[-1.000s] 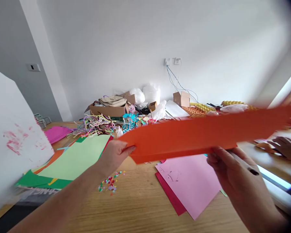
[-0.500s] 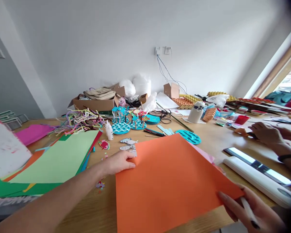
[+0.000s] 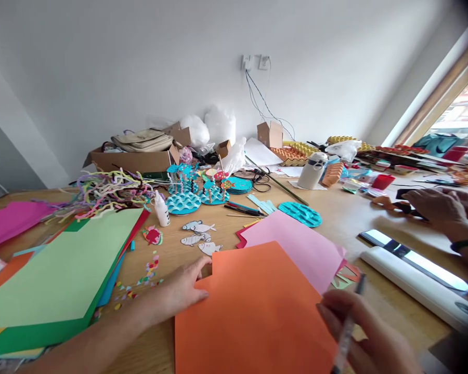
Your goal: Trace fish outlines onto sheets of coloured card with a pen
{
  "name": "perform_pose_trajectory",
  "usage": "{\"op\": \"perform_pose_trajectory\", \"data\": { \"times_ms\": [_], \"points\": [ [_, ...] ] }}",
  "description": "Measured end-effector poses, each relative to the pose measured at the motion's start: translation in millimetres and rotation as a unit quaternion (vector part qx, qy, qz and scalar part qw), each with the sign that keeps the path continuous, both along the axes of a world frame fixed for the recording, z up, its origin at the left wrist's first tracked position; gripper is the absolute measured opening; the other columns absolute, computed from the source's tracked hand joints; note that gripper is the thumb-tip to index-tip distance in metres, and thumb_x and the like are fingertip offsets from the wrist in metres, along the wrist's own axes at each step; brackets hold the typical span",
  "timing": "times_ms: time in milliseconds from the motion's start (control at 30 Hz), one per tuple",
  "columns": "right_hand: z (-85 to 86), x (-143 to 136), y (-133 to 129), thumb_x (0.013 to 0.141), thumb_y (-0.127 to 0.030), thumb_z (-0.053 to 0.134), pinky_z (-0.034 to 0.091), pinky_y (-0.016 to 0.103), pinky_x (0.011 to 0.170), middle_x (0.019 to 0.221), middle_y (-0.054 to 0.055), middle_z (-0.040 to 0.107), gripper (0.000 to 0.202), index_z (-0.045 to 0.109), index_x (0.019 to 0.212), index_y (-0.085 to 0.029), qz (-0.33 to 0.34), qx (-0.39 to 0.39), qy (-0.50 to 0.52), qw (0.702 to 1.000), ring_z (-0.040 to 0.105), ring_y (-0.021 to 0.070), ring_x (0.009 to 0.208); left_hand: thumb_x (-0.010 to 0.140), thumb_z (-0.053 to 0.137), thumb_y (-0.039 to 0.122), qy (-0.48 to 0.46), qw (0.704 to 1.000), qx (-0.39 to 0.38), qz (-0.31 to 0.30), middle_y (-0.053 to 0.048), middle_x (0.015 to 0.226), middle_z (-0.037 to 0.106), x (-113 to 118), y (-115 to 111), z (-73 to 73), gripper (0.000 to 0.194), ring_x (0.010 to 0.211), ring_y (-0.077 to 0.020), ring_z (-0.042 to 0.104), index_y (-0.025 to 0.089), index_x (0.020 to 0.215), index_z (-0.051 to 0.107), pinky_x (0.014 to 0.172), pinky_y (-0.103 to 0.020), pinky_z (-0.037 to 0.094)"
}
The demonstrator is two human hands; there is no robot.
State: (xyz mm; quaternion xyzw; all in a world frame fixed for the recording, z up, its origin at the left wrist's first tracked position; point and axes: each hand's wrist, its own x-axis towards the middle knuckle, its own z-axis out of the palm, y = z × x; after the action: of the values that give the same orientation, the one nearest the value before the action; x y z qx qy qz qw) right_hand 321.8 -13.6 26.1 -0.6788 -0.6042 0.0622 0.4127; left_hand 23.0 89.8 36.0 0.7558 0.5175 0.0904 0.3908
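Note:
An orange paper sheet (image 3: 253, 306) with a notch in its upper left corner lies in front of me. My left hand (image 3: 183, 288) grips its left edge by the notch, thumb on top; the other fingertips are partly hidden. At the sheet's right edge, my right hand (image 3: 359, 322) holds a pen (image 3: 349, 327), slanted, with its dark end pointing up. Beyond the orange sheet rests a pink sheet (image 3: 292, 239), partly overlapped by it. Several paper fish cutouts (image 3: 195, 239) lie above my left hand, beside a red paper fish (image 3: 153, 235).
Stacked coloured paper (image 3: 58, 275) is at left, near a glue bottle (image 3: 161, 210) and pipe cleaners (image 3: 109, 189). Blue wavy discs with fish (image 3: 183, 200) stand farther back. At right lie a white paper trimmer (image 3: 409, 285) and a phone (image 3: 413, 257), near another person's hands (image 3: 432, 208).
The orange sheet has come down flatter and nearer to me, uncovering the pink sheet and fish cutouts. My right hand has left the sheet's corner and now holds the pen upward.

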Motion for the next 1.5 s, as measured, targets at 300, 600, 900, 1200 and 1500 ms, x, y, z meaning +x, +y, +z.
{"op": "perform_pose_trajectory", "data": {
  "times_ms": [300, 600, 900, 1200, 1500],
  "points": [
    [11.4, -77.3, 56.1, 0.078, -0.006, 0.048, 0.052, 0.028, 0.07, 0.1, 0.009, 0.067, 0.024, 0.053, 0.096, -0.022, 0.351, -0.055, -0.147, 0.923, 0.065, 0.0204, 0.084, 0.067, 0.048, -0.001, 0.14, 0.972, 0.165, -0.092, -0.006, 0.118, 0.054, -9.6, -25.5, -0.3, 0.054, 0.105, -0.0236, 0.056, 0.025, 0.114, 0.051, 0.088, -0.036, 0.046],
    [-7.7, -89.9, 70.0, 0.07, -0.002, 0.058, 0.048, 0.036, 0.083, 0.117, 0.008, 0.061, 0.031, 0.057, 0.096, -0.02, 0.4, -0.107, -0.205, 0.887, 0.06, 0.0247, 0.097, 0.063, 0.034, -0.01, 0.071, 0.976, 0.18, -0.099, -0.001, 0.111, 0.054, -19.6, -20.0, -19.4, 0.049, 0.1, -0.0134, 0.056, 0.023, 0.089, 0.058, 0.085, -0.021, 0.045],
    [-7.1, -74.9, 86.9, 0.079, -0.008, 0.056, 0.044, 0.034, 0.083, 0.116, 0.007, 0.06, 0.025, 0.055, 0.102, -0.018, 0.446, -0.089, -0.225, 0.862, 0.057, 0.0215, 0.098, 0.064, 0.036, -0.008, 0.068, 0.985, 0.125, -0.095, 0.0, 0.104, 0.054, -11.0, -19.1, -15.3, 0.044, 0.093, -0.0117, 0.055, 0.023, 0.087, 0.057, 0.08, -0.018, 0.042],
    [24.0, -94.3, 85.7, 0.078, -0.01, 0.059, 0.038, 0.027, 0.061, 0.078, 0.003, 0.064, 0.012, 0.055, 0.085, -0.018, 0.399, -0.079, -0.241, 0.881, 0.056, 0.0188, 0.07, 0.077, 0.049, 0.006, 0.153, 0.957, 0.239, -0.056, -0.004, 0.116, 0.055, -26.5, 39.4, 23.4, 0.035, 0.107, -0.0192, 0.052, 0.022, 0.108, 0.054, 0.09, -0.03, 0.042],
    [-8.0, -102.4, 88.0, 0.086, -0.009, 0.036, 0.032, 0.024, 0.054, 0.062, 0.003, 0.056, 0.019, 0.052, 0.081, -0.018, 0.403, 0.049, -0.181, 0.896, 0.046, 0.0146, 0.054, 0.089, 0.055, 0.025, 0.219, 0.941, 0.244, -0.078, -0.008, 0.112, 0.057, -16.2, 123.7, 15.3, 0.021, 0.099, -0.0221, 0.056, 0.015, 0.108, 0.056, 0.084, -0.042, 0.047]
  ]
}}
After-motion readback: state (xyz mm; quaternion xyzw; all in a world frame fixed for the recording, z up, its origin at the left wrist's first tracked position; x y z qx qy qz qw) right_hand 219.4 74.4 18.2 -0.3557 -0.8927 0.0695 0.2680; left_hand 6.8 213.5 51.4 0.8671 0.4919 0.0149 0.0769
